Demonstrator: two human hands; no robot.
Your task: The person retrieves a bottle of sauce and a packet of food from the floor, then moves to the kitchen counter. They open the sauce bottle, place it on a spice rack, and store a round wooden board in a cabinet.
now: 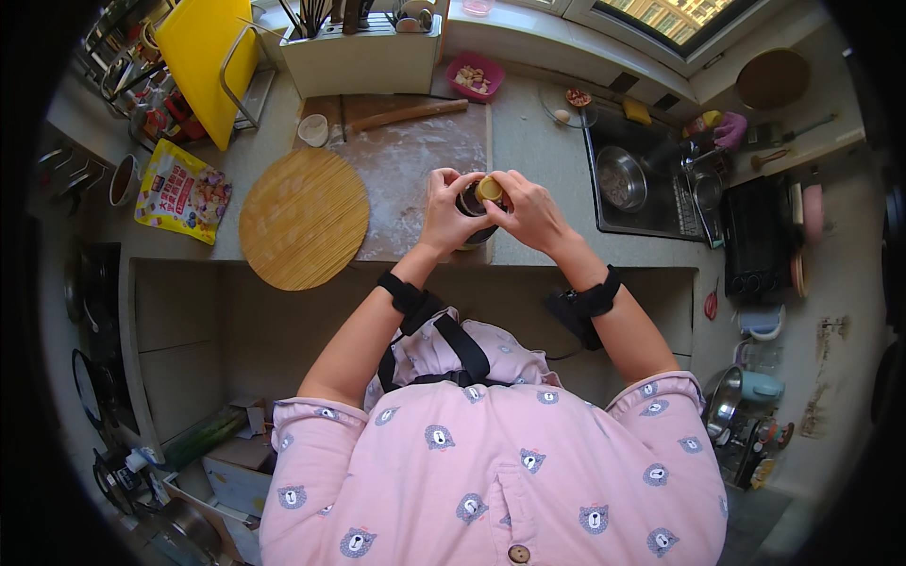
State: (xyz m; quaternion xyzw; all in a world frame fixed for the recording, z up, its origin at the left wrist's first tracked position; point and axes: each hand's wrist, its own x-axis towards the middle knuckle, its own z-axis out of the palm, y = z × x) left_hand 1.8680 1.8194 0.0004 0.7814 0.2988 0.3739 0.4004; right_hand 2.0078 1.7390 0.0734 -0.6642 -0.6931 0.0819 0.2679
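A dark jar (470,204) stands over the near right part of a flour-dusted board (417,170). Around the jar's left side curls my left hand (451,212), its fingers near the rim. My right hand (527,209) pinches a small yellow round cap or lid (489,189) at the jar's mouth; whether it touches the rim is hidden. The jar's contents cannot be made out. A wooden rolling pin (410,114) lies across the board's far part, with a small whitish cup (313,130) to its left. Left of my hands, a round slatted mat (304,219) overhangs the counter's front edge.
A pink bowl of pale pieces (476,76) and a white utensil holder (361,60) stand at the back. On the left are a yellow food pouch (182,191) and a yellow cutting board (205,67). The sink (655,226) holds a metal bowl (621,178).
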